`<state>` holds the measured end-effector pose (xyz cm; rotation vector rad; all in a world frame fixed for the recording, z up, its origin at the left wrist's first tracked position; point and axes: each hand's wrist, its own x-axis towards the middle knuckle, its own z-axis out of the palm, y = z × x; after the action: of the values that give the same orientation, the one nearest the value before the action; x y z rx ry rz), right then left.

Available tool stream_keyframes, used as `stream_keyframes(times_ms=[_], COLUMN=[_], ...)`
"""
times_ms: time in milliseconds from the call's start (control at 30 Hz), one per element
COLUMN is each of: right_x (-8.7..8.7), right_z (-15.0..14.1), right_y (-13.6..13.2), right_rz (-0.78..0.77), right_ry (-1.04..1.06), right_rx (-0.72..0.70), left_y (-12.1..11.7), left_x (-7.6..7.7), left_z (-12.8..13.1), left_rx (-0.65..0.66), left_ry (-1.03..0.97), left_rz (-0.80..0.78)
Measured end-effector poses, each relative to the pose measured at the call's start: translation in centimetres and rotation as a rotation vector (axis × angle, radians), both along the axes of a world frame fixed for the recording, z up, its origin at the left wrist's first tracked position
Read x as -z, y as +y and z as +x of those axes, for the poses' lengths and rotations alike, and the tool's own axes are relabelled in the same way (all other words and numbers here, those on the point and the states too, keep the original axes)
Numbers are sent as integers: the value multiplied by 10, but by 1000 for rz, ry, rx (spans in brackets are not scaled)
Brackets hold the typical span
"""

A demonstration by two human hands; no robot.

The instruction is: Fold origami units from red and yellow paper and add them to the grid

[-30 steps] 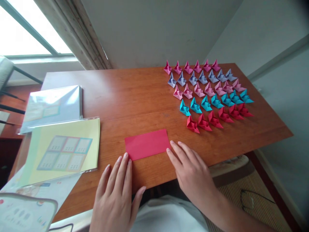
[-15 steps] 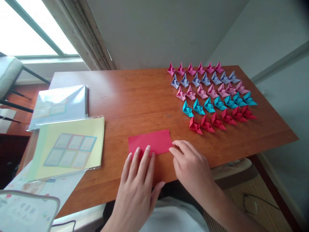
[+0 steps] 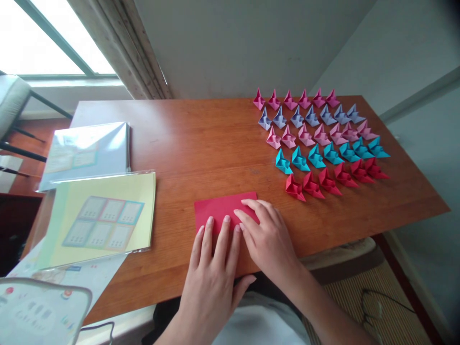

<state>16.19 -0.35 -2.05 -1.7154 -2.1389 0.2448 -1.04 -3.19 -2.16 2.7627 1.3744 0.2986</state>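
Note:
A red sheet of paper (image 3: pixel 215 207), a rectangle lying flat, rests on the wooden table (image 3: pixel 201 143) in front of me. My left hand (image 3: pixel 213 273) lies along its near edge, fingers stretched out and fingertips on the paper. Over the right part of the sheet is my right hand (image 3: pixel 268 232), its fingers extended and slightly bent, touching the paper and covering its near right corner. Several folded red paper boats (image 3: pixel 328 182) stand in a row to the right, beyond my right hand.
Behind the red row stand more rows of folded paper: turquoise (image 3: pixel 316 156), light pink (image 3: pixel 321 135), lavender (image 3: pixel 312 116) and magenta (image 3: pixel 289 100). At left lie a yellow paper pack (image 3: pixel 143 230) and a bluish pack (image 3: pixel 89 143) in clear wrap. A white rounded object (image 3: pixel 39 306) sits at lower left.
My right hand has moved left from the paper's right edge onto its surface, its fingers more stretched out. The left hand stays at the near edge. The view has shifted slightly.

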Motion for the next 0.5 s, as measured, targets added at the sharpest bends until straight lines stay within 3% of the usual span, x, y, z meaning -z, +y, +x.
stream_keyframes(times_ms=[200, 500], right_x=[-3, -6], right_z=[14, 23], right_y=[-1, 3], right_rz=[-18, 16], right_ry=[48, -35], right_rx=[-40, -117], left_y=[4, 16], left_x=[-5, -17], left_z=[-4, -5], left_rx=[36, 14], left_ry=[-11, -205], left_rz=[-24, -22])
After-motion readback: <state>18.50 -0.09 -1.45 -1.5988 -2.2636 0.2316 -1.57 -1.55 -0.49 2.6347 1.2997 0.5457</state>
